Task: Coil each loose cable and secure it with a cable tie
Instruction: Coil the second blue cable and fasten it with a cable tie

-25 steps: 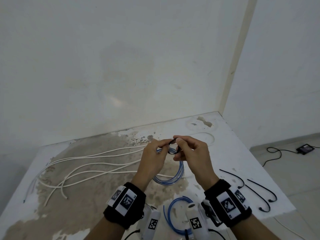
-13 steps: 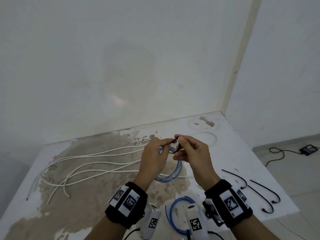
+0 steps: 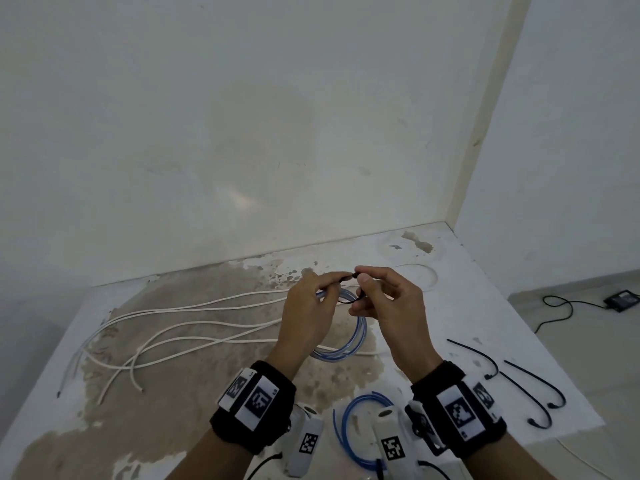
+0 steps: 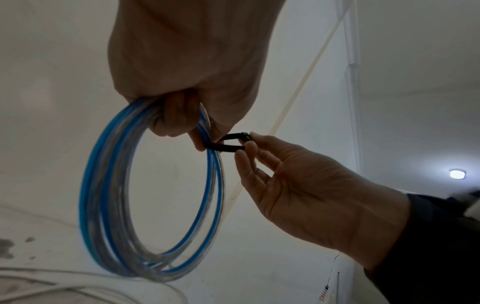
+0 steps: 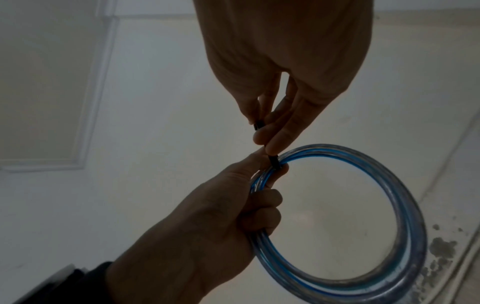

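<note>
A coil of blue and clear cable [image 3: 349, 342] [image 4: 153, 205] [image 5: 363, 216] hangs above the table in my left hand [image 3: 311, 306] [image 4: 187, 115] [image 5: 233, 205], whose fingers curl round its top. A black cable tie [image 4: 228, 143] [image 5: 272, 162] [image 3: 348, 289] is looped around the coil's strands. My right hand [image 3: 374, 292] [image 4: 249, 148] [image 5: 262, 131] pinches the tie's head between thumb and fingertips, just right of my left hand. The tie's loop stands loose, with a gap between it and the strands.
Long white cables [image 3: 173, 327] lie loose across the stained table [image 3: 173, 427] on the left. A second blue cable loop [image 3: 353, 431] lies near the front edge. Three spare black ties [image 3: 530, 386] lie at the right. A black adapter [image 3: 621, 299] rests on the floor.
Both hands stay together at the coil with only slight shifts of the fingers on the tie. The coil hangs in the same place.
</note>
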The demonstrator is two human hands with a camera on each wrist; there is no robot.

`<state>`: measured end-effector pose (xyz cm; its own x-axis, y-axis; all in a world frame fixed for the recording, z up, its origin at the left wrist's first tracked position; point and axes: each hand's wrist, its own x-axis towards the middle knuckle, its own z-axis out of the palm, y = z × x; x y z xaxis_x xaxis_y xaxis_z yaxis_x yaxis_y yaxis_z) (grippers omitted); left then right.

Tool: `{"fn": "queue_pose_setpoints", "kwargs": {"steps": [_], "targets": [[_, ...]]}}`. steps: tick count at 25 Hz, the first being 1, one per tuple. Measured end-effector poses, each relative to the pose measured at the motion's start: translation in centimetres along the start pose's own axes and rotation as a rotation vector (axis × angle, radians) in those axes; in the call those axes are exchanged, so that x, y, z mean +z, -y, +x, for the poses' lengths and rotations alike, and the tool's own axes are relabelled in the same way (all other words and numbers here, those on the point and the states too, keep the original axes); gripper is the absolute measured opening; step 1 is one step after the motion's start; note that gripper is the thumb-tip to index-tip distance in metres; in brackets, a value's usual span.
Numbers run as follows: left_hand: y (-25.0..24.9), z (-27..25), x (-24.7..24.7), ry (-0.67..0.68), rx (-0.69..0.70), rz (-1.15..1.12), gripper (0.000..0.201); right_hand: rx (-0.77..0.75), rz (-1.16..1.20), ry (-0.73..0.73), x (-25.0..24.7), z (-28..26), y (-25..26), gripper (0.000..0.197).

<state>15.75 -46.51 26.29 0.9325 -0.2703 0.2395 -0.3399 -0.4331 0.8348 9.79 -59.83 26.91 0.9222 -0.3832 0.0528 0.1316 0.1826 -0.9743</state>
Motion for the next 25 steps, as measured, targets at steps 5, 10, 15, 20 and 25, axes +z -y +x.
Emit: {"fn": "queue_pose_setpoints", "kwargs": {"steps": [5, 10, 15, 20, 25], "targets": [[0.0, 0.0, 0.2, -0.029, 0.015, 0.035, 0.033, -0.028, -0.018, -0.009, 0.3, 0.3, 0.2, 0.014], [-0.1, -0.2, 0.2, -0.016, 0.004, 0.026, 0.033, -0.051, -0.068, -0.013, 0.5, 0.4, -0.2, 0.011], [-0.6, -0.4, -0.1, 0.051, -0.065, -0.164, 0.031, 0.012, -0.086, 0.067, 0.4, 1.0, -0.6, 0.010], [-1.1, -0.7, -0.1, 0.106, -0.169, -0.286, 0.029, -0.188, -0.314, 0.016, 0.0, 1.7, -1.3, 0.005], [-2.0, -0.5, -0.2, 0.126, -0.279, -0.324, 0.023, -0.364, -0.369, -0.087, -0.1, 2.0, -1.5, 0.010]]}}
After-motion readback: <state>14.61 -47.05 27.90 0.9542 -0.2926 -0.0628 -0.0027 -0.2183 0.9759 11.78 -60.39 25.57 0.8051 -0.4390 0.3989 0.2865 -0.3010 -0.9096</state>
